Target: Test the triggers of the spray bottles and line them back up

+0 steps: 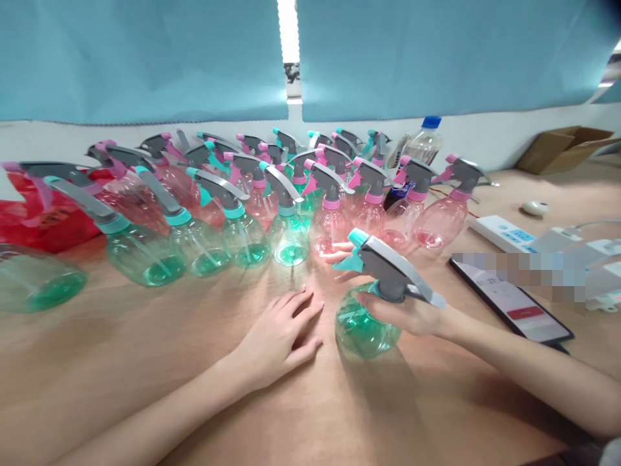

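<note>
My right hand (407, 312) is wrapped around the neck of a green spray bottle (366, 327) with a grey and teal trigger head. Its thumb lies on the near side, and the other fingers reach behind the trigger. The bottle stands roughly upright over the wooden table (272, 427). Just left of it, my left hand (286, 330) rests flat on the tabletop, fingers stretched out and holding nothing. Beyond both hands stand rows of similar spray bottles: green ones such as this green bottle (246, 244) at the front left, and pink ones such as this pink bottle (439, 220) toward the right.
A red plastic bag (53, 226) lies at the far left. On the right are a phone (504, 298), a white power strip (504, 233) with plugs, a small white object (534, 208) and a cardboard box (557, 149). A blue-capped bottle (424, 145) stands behind the pink ones.
</note>
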Action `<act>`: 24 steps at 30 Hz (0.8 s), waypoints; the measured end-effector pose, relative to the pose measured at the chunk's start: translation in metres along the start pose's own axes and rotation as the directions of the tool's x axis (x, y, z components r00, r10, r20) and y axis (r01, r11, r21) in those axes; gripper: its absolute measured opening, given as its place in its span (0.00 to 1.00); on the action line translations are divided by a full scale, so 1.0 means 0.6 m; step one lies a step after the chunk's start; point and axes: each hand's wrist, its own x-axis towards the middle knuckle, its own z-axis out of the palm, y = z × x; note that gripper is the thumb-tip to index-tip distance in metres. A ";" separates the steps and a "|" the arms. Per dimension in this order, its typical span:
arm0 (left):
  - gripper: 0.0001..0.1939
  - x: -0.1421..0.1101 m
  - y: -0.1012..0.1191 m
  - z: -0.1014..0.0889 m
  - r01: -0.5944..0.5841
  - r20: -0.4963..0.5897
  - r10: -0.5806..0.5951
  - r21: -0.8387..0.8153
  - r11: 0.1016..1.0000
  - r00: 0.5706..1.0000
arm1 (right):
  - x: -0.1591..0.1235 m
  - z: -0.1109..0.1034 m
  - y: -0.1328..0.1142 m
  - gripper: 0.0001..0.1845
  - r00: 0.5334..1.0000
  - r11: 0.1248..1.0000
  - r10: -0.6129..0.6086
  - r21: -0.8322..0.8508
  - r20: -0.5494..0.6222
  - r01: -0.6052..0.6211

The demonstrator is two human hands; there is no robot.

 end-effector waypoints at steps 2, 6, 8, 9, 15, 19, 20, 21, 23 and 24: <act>0.23 0.000 0.001 0.000 0.006 0.000 -0.006 -0.001 1.000 1.000 | -0.001 0.000 0.004 0.30 1.000 1.000 -0.005 0.010 -0.005 0.005; 0.23 0.001 0.002 -0.002 0.009 -0.019 -0.009 -0.025 1.000 1.000 | 0.000 0.001 0.010 0.30 1.000 0.999 -0.017 0.044 -0.012 0.017; 0.22 0.001 0.003 -0.004 0.005 -0.041 -0.008 -0.065 0.998 0.999 | 0.000 0.002 0.012 0.30 1.000 0.998 -0.022 0.053 -0.008 0.023; 0.21 0.001 0.004 -0.005 0.008 -0.055 -0.013 -0.090 0.996 0.998 | 0.000 0.002 0.013 0.30 1.000 0.998 -0.023 0.056 -0.012 0.024; 0.14 -0.001 0.013 -0.011 0.061 -0.144 -0.105 -0.279 0.958 0.984 | -0.002 0.005 0.020 0.29 0.999 0.997 -0.036 0.073 -0.032 0.039; 0.12 0.004 0.017 -0.023 0.108 -0.204 -0.207 -0.412 0.905 0.957 | 0.000 0.006 0.019 0.29 0.999 0.996 -0.046 0.071 -0.030 0.048; 0.11 0.008 0.017 -0.029 0.112 -0.230 -0.231 -0.434 0.894 0.945 | 0.001 0.008 0.018 0.29 0.998 0.996 -0.063 0.057 -0.022 0.064; 0.11 0.012 0.018 -0.035 0.110 -0.264 -0.251 -0.455 0.884 0.931 | 0.001 0.010 0.017 0.29 0.996 0.996 -0.084 0.039 -0.014 0.085; 0.10 0.023 0.019 -0.049 0.075 -0.327 -0.273 -0.509 0.858 0.905 | 0.002 0.015 0.012 0.28 0.993 0.993 -0.118 0.006 0.010 0.118; 0.11 0.028 0.020 -0.057 0.054 -0.330 -0.271 -0.540 0.840 0.904 | 0.002 0.019 0.010 0.29 0.992 0.992 -0.125 -0.007 0.023 0.125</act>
